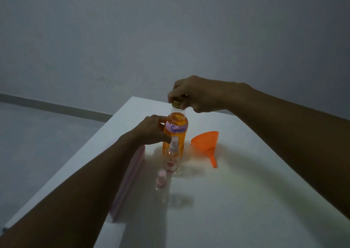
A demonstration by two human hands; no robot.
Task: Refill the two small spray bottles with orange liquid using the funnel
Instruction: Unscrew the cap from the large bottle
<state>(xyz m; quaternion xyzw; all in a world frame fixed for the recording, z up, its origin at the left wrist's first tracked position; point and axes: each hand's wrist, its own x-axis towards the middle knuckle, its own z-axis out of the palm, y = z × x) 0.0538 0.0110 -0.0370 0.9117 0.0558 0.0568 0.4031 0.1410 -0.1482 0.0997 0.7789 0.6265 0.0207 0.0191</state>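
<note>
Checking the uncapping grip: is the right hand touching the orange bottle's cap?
Touching. The head view shows the right hand with fingers curled round the gold cap on the bottle, with no gap visible.

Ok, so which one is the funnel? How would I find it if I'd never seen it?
Start at the white table and find the tall bottle of orange liquid labelled Spray. Just to its right lies the funnel, on its side. It is the only orange cone with a thin spout; the two small spray bottles nearby are clear with pink caps.
</note>
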